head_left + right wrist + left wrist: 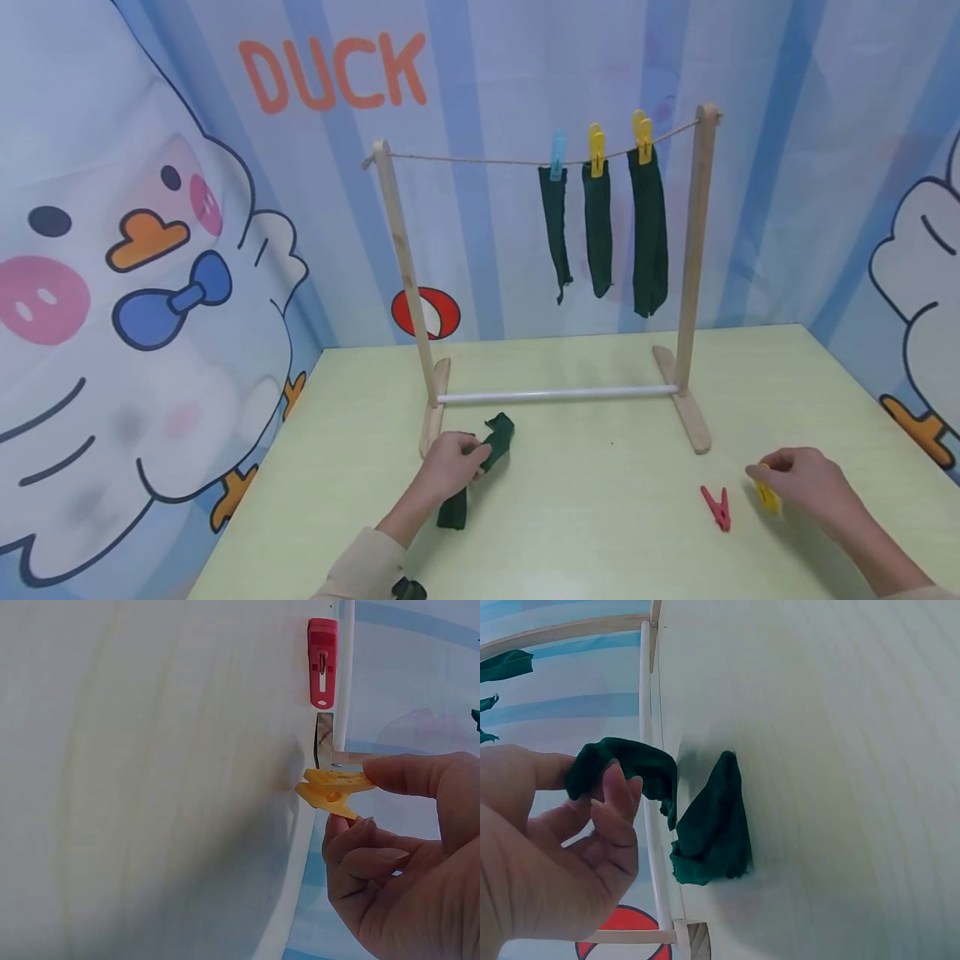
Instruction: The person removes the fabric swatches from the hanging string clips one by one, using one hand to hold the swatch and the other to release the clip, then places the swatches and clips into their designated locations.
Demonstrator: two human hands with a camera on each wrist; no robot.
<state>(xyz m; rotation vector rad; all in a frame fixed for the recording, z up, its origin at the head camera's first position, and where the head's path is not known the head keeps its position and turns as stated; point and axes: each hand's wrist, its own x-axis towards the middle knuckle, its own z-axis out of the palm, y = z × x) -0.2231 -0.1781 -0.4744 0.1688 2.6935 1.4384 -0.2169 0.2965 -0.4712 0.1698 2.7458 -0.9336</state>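
My left hand (pixel 452 461) pinches a strip of dark green cloth (pixel 498 440) by its middle, in front of the rack's left foot. Part of the cloth bends up past the fingers. In the left wrist view, a lower green part (pixel 714 829) spreads by the tabletop; whether it is the same strip I cannot tell. At the right, my right hand (pixel 813 486) grips a yellow clothespin (pixel 330 789) between thumb and finger, its jaw end near the table. Left of that hand lies a red clothespin (pixel 718 508).
A wooden rack (pixel 697 250) with a rope (pixel 465 159) stands behind the hands. Several clothespins hold three dark green strips (pixel 649 233) on the rope's right half. A white rod (pixel 555 394) joins the feet. Behind the table (pixel 585 500) hangs a duck-printed curtain (pixel 495 75).
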